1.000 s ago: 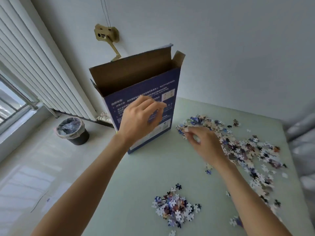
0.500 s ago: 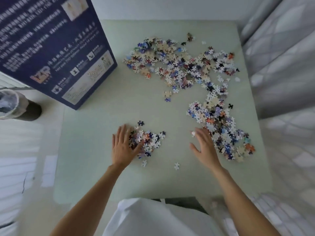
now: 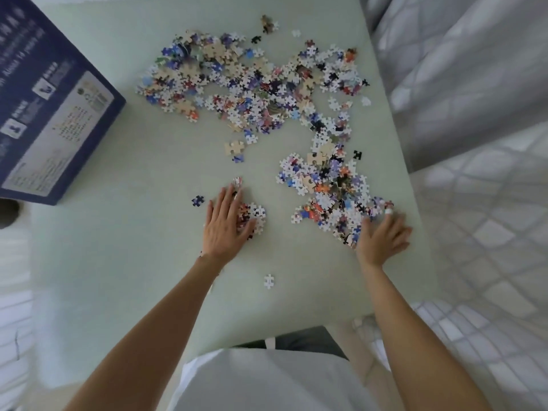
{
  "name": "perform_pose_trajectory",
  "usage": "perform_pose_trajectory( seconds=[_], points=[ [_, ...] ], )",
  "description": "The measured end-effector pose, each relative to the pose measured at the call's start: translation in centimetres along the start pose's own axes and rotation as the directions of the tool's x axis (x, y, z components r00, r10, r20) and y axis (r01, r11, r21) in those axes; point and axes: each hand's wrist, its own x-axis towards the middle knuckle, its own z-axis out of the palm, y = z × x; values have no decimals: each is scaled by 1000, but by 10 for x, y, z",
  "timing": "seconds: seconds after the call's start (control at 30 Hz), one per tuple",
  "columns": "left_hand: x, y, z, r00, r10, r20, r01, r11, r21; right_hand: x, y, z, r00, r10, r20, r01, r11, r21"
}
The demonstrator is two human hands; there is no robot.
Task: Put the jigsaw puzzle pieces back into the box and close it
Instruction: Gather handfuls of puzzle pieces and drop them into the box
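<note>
- Counter (image 3: 124, 262): pale green surface filling the middle of the frame, carrying every item listed below.
- Box (image 3: 47, 114): dark blue carton with white print, standing at the upper left of the frame on the counter's far left part. Only its printed side shows; the opening is out of view, so its contents cannot be told.
- Large spread of puzzle pieces (image 3: 252, 84): loose, mixed colours, across the upper centre of the frame, running down the right side into a denser heap (image 3: 329, 191) at centre right.
- Small pile of pieces (image 3: 253, 218): centre of the frame, well apart from the box.
- Left hand (image 3: 226, 223): flat and spread, palm down, fingers resting over the left part of the small pile; it grips nothing.
- Right hand (image 3: 382, 235): palm down at the lower right edge of the denser heap, fingers splayed and touching the pieces, nothing clasped.
- Stray pieces: one dark blue (image 3: 197, 200) just left of the left hand; one white (image 3: 269, 281) alone below the two hands.
- White garment (image 3: 267, 381): bottom centre of the frame.
</note>
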Motion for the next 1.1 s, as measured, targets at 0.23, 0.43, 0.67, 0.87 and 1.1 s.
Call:
perform_pose_trajectory(
  seconds=[0.23, 0.43, 0.67, 0.87, 1.1],
  points=[
    [-1, 2, -15, 999, -41, 20, 42, 999, -30, -27, -85, 52, 809, -546, 218, 550, 834, 49],
    [6, 21, -25, 990, -132, -47, 128, 989, -81, -15, -114, 44, 353, -868, 349, 748, 486, 453],
    [14, 20, -27, 973, -212, -88, 200, 972, -123, 80, -98, 25, 775, -620, 119, 623, 782, 19],
    [16, 13, -49, 968, -193, -161, 152, 959, -238, 36, -158, 66, 633, -690, 351, 725, 687, 43],
    [3, -7, -50, 897, -440, 39, 442, 895, -64, -24, -160, 60, 220, -805, 551, 737, 507, 446]
  ],
)
